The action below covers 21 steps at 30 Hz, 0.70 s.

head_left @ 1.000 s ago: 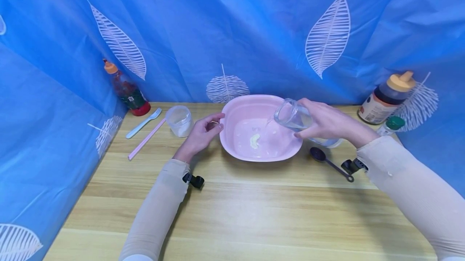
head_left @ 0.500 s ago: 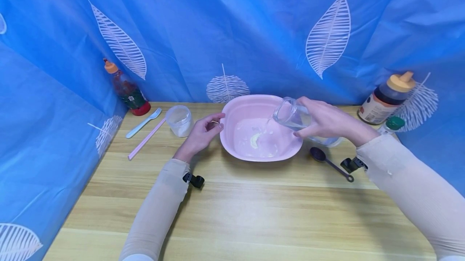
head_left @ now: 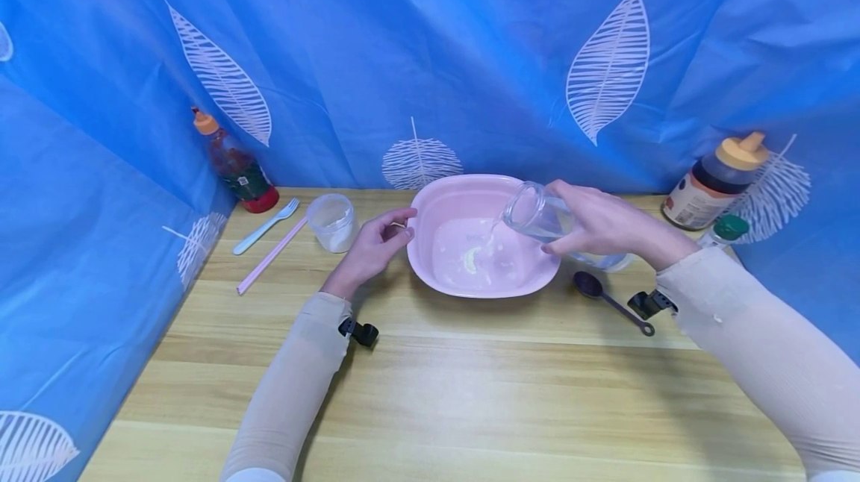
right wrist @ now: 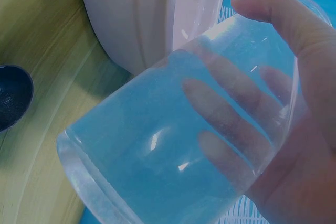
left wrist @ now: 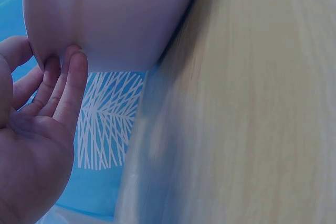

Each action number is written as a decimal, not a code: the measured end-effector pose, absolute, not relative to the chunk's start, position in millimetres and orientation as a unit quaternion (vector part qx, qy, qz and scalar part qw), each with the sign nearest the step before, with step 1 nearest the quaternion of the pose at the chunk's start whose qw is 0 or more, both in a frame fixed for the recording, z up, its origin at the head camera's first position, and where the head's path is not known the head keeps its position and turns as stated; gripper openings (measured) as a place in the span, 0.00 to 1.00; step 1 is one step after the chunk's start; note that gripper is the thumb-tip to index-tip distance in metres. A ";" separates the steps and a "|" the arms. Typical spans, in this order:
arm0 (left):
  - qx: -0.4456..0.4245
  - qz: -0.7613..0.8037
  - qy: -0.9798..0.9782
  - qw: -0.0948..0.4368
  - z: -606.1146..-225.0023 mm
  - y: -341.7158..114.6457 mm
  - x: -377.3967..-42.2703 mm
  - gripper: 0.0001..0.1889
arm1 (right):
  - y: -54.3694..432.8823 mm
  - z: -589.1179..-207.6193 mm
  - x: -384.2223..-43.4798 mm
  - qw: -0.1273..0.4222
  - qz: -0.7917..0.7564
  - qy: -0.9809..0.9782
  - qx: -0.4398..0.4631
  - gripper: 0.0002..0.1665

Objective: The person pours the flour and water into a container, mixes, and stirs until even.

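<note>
My right hand [head_left: 598, 221] grips a clear glass jar [head_left: 540, 213] of water, tilted with its mouth over the right part of a pink basin [head_left: 430, 280]. A thin stream runs from the jar's mouth into the basin, beside a pale yellowish-white patch on the bottom. Through the clear wall in the right wrist view, the fingers show curled round the jar [right wrist: 157, 129]. At the basin's left end my left hand [head_left: 369, 247] pinches the rim. In the left wrist view its fingertips press the outer wall of the basin [left wrist: 115, 19], with the thumb over the edge.
Left of the basin are a translucent cup [head_left: 332, 224] of white powder, a pink stick [head_left: 272, 257], a light-blue fork [head_left: 265, 228] and a red sauce bottle [head_left: 235, 168]. To the right lie a dark measuring spoon [head_left: 611, 301], a yellow-capped bottle [head_left: 712, 180] and a green-capped jar [head_left: 728, 228].
The jar has shifted slightly left and tipped a little; the water stream is thicker, and water is spreading on the basin's bottom. My left hand stays put.
</note>
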<state>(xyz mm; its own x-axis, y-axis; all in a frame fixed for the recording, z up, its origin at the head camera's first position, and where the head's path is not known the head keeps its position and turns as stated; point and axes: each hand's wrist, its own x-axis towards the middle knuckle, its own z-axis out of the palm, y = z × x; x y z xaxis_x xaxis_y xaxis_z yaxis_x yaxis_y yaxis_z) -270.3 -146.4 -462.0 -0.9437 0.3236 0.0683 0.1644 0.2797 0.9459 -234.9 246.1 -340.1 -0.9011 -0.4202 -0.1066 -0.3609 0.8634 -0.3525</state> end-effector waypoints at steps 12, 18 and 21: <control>0.159 0.578 0.798 0.064 -463.1 -146.3 -271.0 0.24 | 242.4 -338.2 -234.8 0.095 -0.155 0.961 -0.207 0.55; 0.158 0.582 0.795 0.065 -463.1 -145.8 -271.3 0.23 | 242.3 -337.9 -233.7 0.093 -0.154 0.962 -0.205 0.53; 0.158 0.583 0.794 0.064 -462.5 -145.7 -271.1 0.23 | 241.6 -337.2 -233.7 0.091 -0.153 0.962 -0.207 0.53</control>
<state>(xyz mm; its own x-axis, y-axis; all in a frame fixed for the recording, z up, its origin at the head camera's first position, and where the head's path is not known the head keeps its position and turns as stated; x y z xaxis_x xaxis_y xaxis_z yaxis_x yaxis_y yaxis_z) -271.1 -145.7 -462.5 -0.9423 0.3246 0.0825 0.1760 0.2703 0.9466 -233.7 241.6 -337.2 -0.8976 -0.4262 -0.1127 -0.3703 0.8676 -0.3318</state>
